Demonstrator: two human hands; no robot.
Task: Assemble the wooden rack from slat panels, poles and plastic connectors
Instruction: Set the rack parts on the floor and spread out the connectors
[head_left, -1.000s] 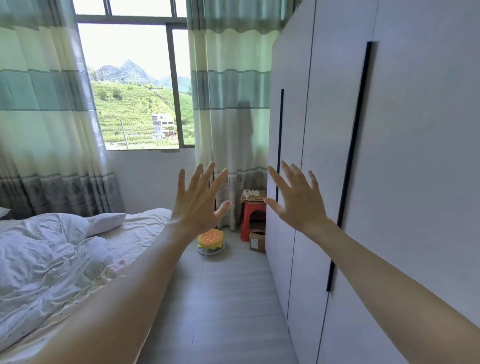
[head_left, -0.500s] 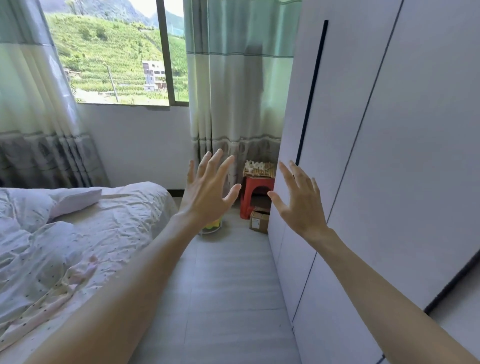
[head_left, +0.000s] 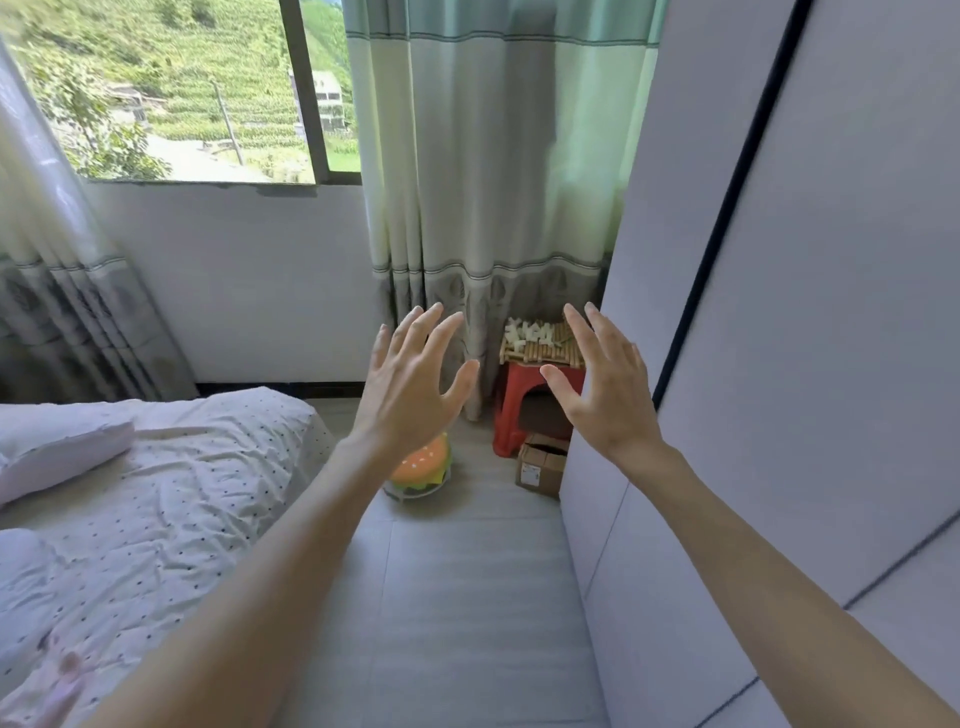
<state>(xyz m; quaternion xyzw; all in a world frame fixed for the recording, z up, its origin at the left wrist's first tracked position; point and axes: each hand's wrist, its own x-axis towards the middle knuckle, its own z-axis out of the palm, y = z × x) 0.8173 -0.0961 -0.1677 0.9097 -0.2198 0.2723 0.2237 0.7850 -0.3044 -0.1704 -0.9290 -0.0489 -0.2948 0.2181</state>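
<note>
A pile of wooden rack parts (head_left: 540, 344), slats and poles with white plastic connectors on top, lies on a red plastic stool (head_left: 524, 387) at the far end of the room by the curtain. My left hand (head_left: 413, 387) and my right hand (head_left: 605, 387) are both held up in the air in front of me, fingers spread and straight, holding nothing. They are well short of the stool, one on each side of it in the view. My right hand hides the right end of the pile.
A bed with spotted white bedding (head_left: 130, 509) fills the left. A tall white wardrobe (head_left: 779, 364) lines the right. A grey floor strip (head_left: 467, 597) runs between them. A burger-shaped cushion seat (head_left: 423, 467) and a small cardboard box (head_left: 540, 470) sit near the stool.
The view has tilted down and moved forward toward the stool, which now appears larger and nearer. Both hands stay raised and spread, a little lower in the view.
</note>
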